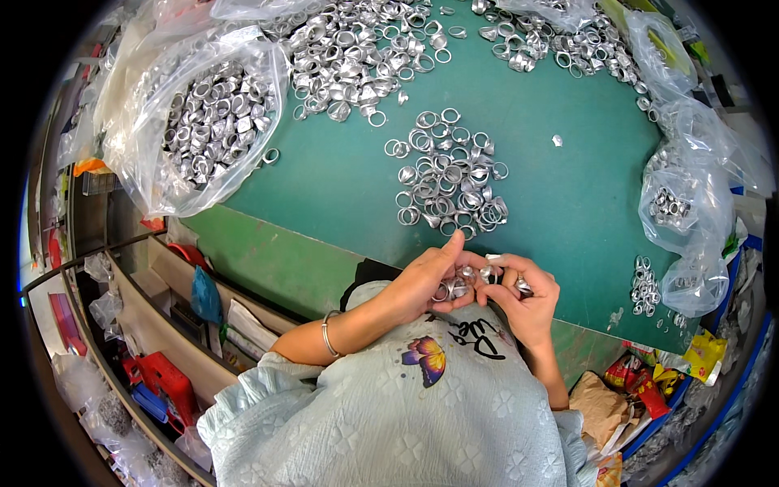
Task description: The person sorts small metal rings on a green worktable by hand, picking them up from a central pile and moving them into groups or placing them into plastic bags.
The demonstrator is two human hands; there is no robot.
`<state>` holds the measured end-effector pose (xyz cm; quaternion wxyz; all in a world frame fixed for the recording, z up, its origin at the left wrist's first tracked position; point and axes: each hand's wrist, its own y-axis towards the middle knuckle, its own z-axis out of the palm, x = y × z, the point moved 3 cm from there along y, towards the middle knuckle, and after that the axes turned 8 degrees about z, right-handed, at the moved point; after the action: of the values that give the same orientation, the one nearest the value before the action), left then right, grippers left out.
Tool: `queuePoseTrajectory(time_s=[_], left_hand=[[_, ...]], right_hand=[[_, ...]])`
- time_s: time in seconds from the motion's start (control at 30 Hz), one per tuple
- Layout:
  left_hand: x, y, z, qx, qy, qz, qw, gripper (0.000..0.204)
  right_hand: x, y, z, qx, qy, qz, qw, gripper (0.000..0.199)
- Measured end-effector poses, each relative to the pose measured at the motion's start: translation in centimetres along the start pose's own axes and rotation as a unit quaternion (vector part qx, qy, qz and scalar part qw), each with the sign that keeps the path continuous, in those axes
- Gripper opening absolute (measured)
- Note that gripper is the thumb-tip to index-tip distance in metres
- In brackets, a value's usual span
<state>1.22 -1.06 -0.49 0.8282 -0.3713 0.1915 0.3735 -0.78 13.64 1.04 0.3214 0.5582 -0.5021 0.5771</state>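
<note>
Close to my body, at the table's near edge, my left hand [422, 278] cups several silver-coloured metal rings [453, 289] against its curled fingers, thumb raised. Beside it, my right hand [530, 307] pinches one silver ring [488, 275] between thumb and fingertips. Another ring [523, 286] rests among the curled fingers of that hand. The fingertips of both hands nearly meet, and some rings are partly hidden by them. Just beyond my hands, a loose pile of silver rings [451, 174] lies on the green tabletop [324, 174].
An open clear plastic bag [272, 77] full of rings stands at the left. A larger ring heap [345, 49] spreads at the back, another [596, 49] at the back right. Clear bags [698, 280] line the right edge near a small ring cluster [645, 286]. Drawers and shelves stand lower left.
</note>
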Motion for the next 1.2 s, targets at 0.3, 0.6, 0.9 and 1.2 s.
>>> queuePoseTrajectory(time_s=[0.3,0.6,0.9,1.2], left_hand=[[0.5,0.1,-0.2,-0.025,-0.006,-0.007,1.000,0.064],[0.7,0.3,-0.2,0.009,-0.068,0.018,0.997,0.031],[-0.2,0.0,-0.1,-0.049,0.030,0.110,0.992,0.025],[-1.9,0.0,1.1,-0.059,0.203,0.318,0.924,0.023]], right_hand=[[0.2,-0.5,0.6,-0.046,-0.047,-0.054,0.996,0.030],[0.1,3.5,-1.2,-0.166,-0.276,-0.073,0.944,0.013],[-1.5,3.4,-0.9,0.028,0.388,0.145,0.910,0.015],[-1.6,0.9,1.2,0.156,0.498,0.182,0.833,0.018]])
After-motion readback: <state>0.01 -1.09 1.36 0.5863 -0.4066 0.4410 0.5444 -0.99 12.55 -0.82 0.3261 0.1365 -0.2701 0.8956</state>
